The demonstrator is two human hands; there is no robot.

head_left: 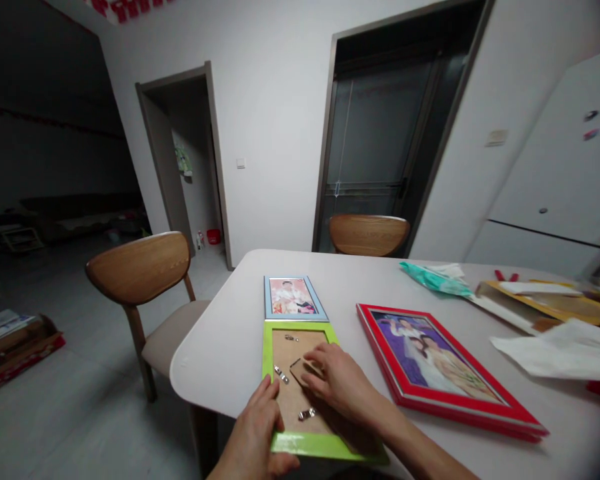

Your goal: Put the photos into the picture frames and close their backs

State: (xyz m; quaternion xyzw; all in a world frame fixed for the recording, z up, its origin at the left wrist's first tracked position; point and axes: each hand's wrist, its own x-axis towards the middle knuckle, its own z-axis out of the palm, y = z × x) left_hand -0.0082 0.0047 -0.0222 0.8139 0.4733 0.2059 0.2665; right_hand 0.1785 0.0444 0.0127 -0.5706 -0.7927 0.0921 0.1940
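A green picture frame (pixel 269 347) lies face down at the table's near edge, its brown backing board (pixel 293 400) and small metal clips (pixel 281 374) showing. My left hand (pixel 255 433) rests on the frame's near left corner, fingers flat and pressing it down. My right hand (pixel 337 383) lies on the backing board, fingertips curled on the brown stand flap (pixel 300 369). Beyond the green frame lies a small blue frame (pixel 268 297) with a photo, face up.
A large red frame (pixel 405 390) with a photo lies to the right. Papers (pixel 555 347), a yellow envelope (pixel 530 297) and a teal bag (pixel 433 277) sit at the far right. Two wooden chairs (pixel 140 267) (pixel 367 233) stand at the white table (pixel 220 347).
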